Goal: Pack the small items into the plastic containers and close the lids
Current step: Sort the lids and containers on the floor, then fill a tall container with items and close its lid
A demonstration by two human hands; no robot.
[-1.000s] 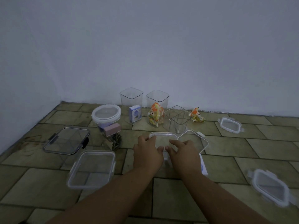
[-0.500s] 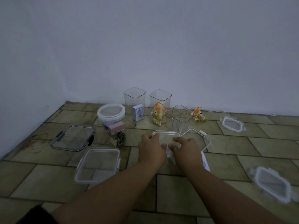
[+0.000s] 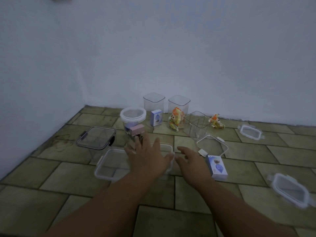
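My left hand (image 3: 147, 156) hovers flat with fingers spread over a small clear container (image 3: 166, 145), hiding most of it. My right hand (image 3: 189, 158) is just right of that container, fingers loosely apart and holding nothing. A blue box (image 3: 216, 166) lies beside my right hand. A second blue box (image 3: 156, 118) stands further back, next to a round jar with a white lid (image 3: 133, 115) and a pink clip (image 3: 136, 130). Orange snack packets (image 3: 177, 121) (image 3: 216, 121) sit near the wall.
Two tall clear tubs (image 3: 153, 101) (image 3: 179, 104) stand by the wall, a square tub (image 3: 196, 124) before them. A rectangular tub (image 3: 109, 164) and a black-latched lid (image 3: 95, 137) lie left. A square lid frame (image 3: 212, 145) and loose lids (image 3: 250, 132) (image 3: 290, 189) lie right.
Both hands pressed together on the small container's top before. They have since parted and opened; the left slid left, and the lying blue box is uncovered. The view turned slightly left.
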